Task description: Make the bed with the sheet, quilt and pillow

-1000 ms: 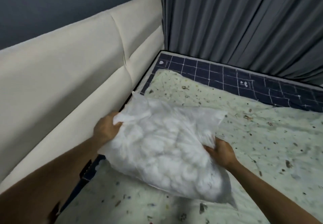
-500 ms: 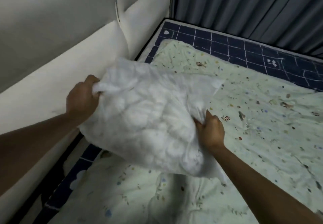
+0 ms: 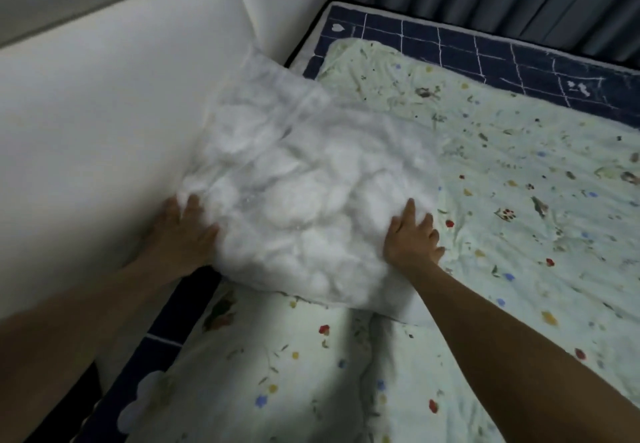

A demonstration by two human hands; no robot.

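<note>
My left hand (image 3: 183, 231) and right hand (image 3: 412, 238) flat, fingers spread, pressing the white pillow (image 3: 304, 193) on floral quilt (image 3: 519, 217), against cream headboard (image 3: 104, 124)

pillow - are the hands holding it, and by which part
Both hands are on the white pillow: left hand at its near-left corner, right hand at its near-right edge; whether they grip or press is unclear.

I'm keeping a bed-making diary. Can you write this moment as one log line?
step: placing pillow | left hand: on its left edge | right hand: on its right edge | pillow: on quilt, against headboard
</note>
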